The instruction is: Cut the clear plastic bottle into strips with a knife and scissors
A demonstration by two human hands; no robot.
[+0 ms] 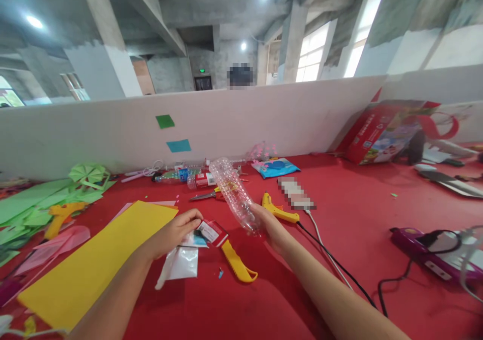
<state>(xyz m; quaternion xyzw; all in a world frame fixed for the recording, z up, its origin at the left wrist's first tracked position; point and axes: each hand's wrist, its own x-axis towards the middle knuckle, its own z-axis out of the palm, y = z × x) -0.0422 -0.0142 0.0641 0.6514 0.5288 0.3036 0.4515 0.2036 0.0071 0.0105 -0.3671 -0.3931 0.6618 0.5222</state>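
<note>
My right hand [268, 226] grips a clear empty plastic bottle [232, 191] near one end, and the bottle slants up and to the left above the red table. My left hand [177, 232] pinches a torn red and white bottle label [211, 232] at its edge. Under the label lie a clear plastic bag [183, 263] and a yellow utility knife [237, 264]. A yellow sheet of foam paper [98, 259] lies below my left forearm.
A yellow glue gun [277, 209] with a black cable lies right of the bottle. Scissors [206, 195], another bottle [175, 176] and a blue packet [276, 167] sit by the white partition. Green paper scraps [37, 204] fill the left; a purple power strip [430, 252] is right.
</note>
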